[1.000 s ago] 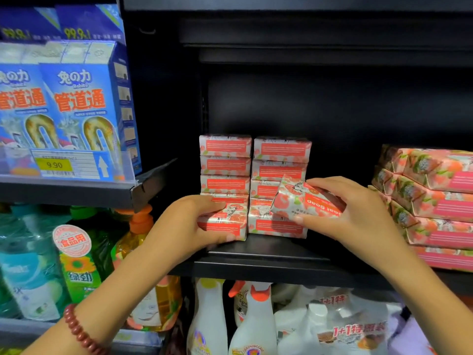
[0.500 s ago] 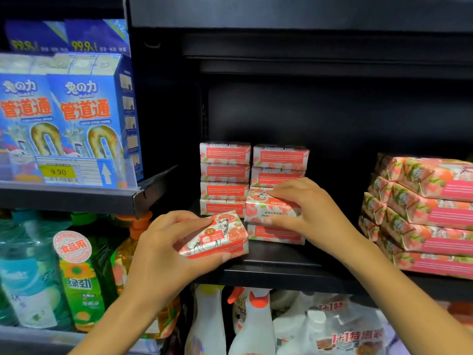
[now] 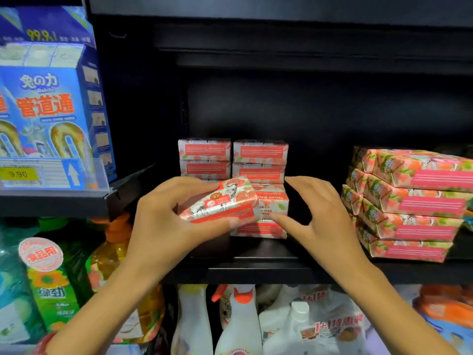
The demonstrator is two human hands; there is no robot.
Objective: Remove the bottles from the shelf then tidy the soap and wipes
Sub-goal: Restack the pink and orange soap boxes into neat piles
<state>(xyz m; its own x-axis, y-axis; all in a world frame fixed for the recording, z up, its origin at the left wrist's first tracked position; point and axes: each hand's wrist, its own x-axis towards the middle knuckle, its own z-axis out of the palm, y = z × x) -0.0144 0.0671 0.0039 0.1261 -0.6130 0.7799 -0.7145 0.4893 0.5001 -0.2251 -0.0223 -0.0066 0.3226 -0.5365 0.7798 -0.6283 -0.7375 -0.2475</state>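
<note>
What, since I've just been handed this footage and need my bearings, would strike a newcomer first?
The left hand holds a soap bar, tilted, in front of the two soap stacks at the middle of the black shelf. The right hand is spread open just beside them. Pink wipes packs are piled at the right, and tall blue boxes stand at the upper left.

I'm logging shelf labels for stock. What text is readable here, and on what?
"兔の力", "管道通": blue box
"99.9": upper box
"9.90": price tag
"食品用": sticker on green bottle
"绿劲": green bottle
"Goat Soa", upside down, cut off: stacked bar
"1+1特": bottle pack
Too blurred: red panels on held bar, wipes; blue box's small print.
</note>
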